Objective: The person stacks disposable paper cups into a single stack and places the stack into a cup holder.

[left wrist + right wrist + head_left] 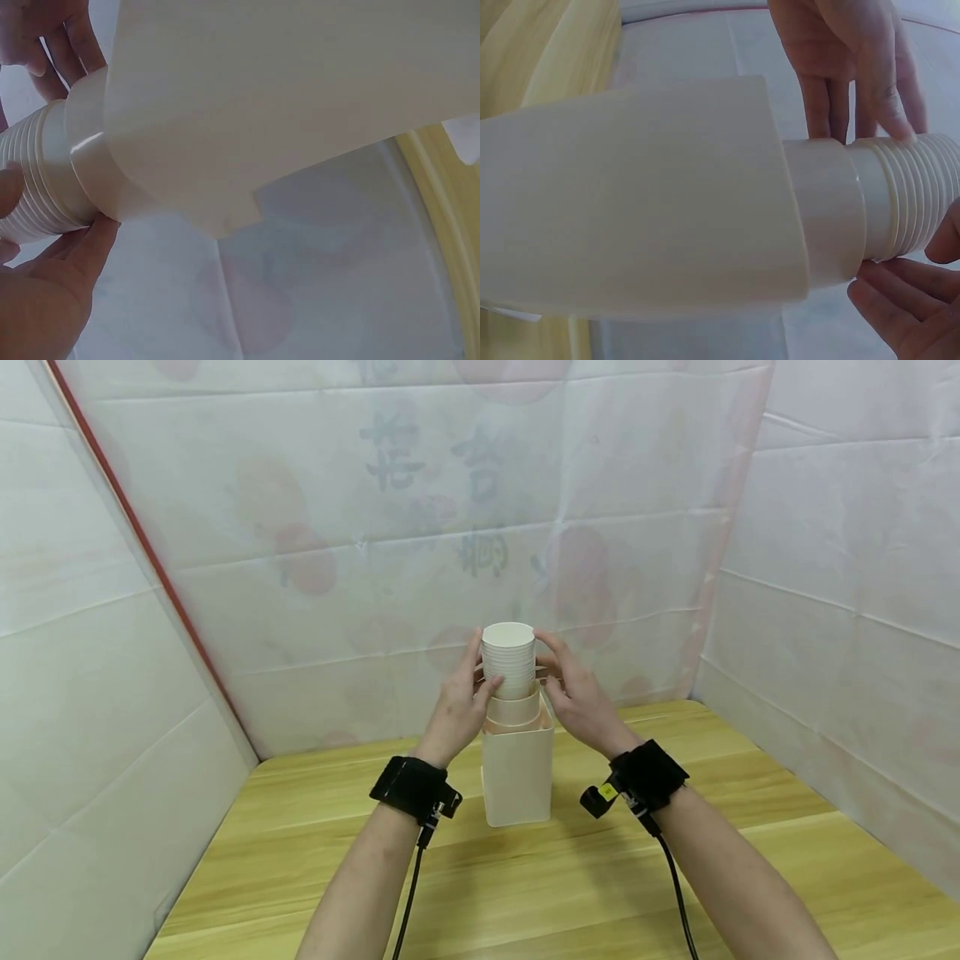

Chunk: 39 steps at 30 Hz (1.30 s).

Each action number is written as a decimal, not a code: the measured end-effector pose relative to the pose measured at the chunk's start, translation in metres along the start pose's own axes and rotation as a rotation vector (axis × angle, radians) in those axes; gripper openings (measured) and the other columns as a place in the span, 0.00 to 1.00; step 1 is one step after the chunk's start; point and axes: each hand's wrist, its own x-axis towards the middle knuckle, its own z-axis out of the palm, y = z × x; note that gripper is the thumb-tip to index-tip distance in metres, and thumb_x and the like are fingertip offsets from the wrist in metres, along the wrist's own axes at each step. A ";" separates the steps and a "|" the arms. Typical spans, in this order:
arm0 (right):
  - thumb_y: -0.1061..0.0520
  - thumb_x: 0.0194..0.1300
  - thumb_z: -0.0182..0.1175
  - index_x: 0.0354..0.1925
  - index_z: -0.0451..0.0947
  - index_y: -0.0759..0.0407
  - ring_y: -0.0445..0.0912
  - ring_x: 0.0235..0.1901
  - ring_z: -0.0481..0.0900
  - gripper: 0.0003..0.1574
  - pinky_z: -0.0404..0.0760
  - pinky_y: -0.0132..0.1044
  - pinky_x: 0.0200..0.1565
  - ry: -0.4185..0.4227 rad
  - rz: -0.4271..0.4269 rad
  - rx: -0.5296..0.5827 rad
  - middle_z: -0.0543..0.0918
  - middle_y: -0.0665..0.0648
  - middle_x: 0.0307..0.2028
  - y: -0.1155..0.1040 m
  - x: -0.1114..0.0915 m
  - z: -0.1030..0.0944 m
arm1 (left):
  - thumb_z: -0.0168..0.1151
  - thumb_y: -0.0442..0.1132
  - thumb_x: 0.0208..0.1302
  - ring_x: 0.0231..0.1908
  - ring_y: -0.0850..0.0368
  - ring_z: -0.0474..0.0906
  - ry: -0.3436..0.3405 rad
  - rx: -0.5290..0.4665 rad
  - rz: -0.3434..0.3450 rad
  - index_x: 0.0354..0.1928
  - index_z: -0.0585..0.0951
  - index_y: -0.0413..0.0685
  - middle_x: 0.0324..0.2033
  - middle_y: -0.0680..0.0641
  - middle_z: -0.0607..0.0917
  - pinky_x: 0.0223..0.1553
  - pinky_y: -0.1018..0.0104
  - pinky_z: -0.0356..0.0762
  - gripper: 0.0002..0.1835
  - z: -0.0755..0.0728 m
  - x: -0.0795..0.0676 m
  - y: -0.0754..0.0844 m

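Observation:
A stack of white paper cups (pixel 509 664) stands upright in the round collar (pixel 514 708) on top of a cream box-shaped cup dispenser (pixel 518 777). My left hand (pixel 455 702) grips the stack from the left, its thumb across the front of the cups. From the right, my right hand (pixel 581 697) holds the stack, with its index finger at the top rim. In the right wrist view, the left thumb presses on the ribbed rims of the cups (pixel 922 187). The right fingers (pixel 896 296) lie beside the lower cup and collar. Part of the right hand is cut off there.
The dispenser stands on a wood-grain table (pixel 322 860). Behind the table hangs a white printed sheet (pixel 420 593), and more sheeting (pixel 840 610) closes off the right side. A black strap with a camera and cable is on each wrist.

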 end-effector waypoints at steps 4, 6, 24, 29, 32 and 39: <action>0.72 0.64 0.39 0.68 0.46 0.57 0.57 0.50 0.72 0.36 0.69 0.58 0.52 -0.001 0.024 0.012 0.72 0.69 0.53 0.002 -0.003 0.001 | 0.48 0.44 0.69 0.57 0.52 0.65 -0.019 0.024 -0.023 0.69 0.42 0.67 0.62 0.42 0.66 0.57 0.52 0.66 0.35 0.001 -0.002 -0.006; 0.70 0.66 0.41 0.68 0.47 0.56 0.57 0.50 0.72 0.35 0.69 0.59 0.52 -0.002 0.038 0.015 0.73 0.69 0.52 0.004 -0.005 0.002 | 0.48 0.45 0.69 0.58 0.54 0.64 -0.021 0.035 -0.019 0.69 0.42 0.68 0.61 0.42 0.67 0.57 0.50 0.65 0.34 0.002 -0.003 -0.009; 0.62 0.70 0.44 0.67 0.49 0.61 0.57 0.54 0.68 0.30 0.70 0.56 0.52 -0.038 0.108 0.025 0.70 0.70 0.54 0.009 -0.010 0.009 | 0.43 0.46 0.71 0.53 0.58 0.69 0.023 0.070 -0.131 0.67 0.55 0.72 0.54 0.46 0.75 0.53 0.55 0.71 0.24 0.004 -0.011 -0.026; 0.62 0.70 0.44 0.67 0.49 0.59 0.58 0.54 0.67 0.30 0.69 0.56 0.52 -0.042 0.122 0.028 0.68 0.70 0.56 0.014 -0.012 0.009 | 0.41 0.42 0.71 0.51 0.59 0.70 0.027 0.126 -0.146 0.65 0.55 0.76 0.52 0.48 0.77 0.53 0.54 0.70 0.25 0.005 -0.013 -0.026; 0.60 0.70 0.44 0.68 0.49 0.53 0.55 0.54 0.68 0.31 0.70 0.55 0.52 -0.035 0.118 0.016 0.68 0.66 0.57 0.033 -0.014 0.013 | 0.40 0.37 0.70 0.52 0.58 0.69 0.029 0.156 -0.146 0.65 0.55 0.77 0.53 0.46 0.77 0.53 0.54 0.70 0.27 0.005 -0.013 -0.026; 0.64 0.68 0.42 0.67 0.51 0.49 0.47 0.52 0.69 0.32 0.72 0.49 0.50 -0.017 0.144 -0.030 0.71 0.57 0.55 0.055 -0.017 0.019 | 0.39 0.32 0.67 0.53 0.54 0.69 0.010 0.205 -0.151 0.66 0.55 0.76 0.54 0.43 0.75 0.54 0.54 0.69 0.32 0.007 -0.017 -0.030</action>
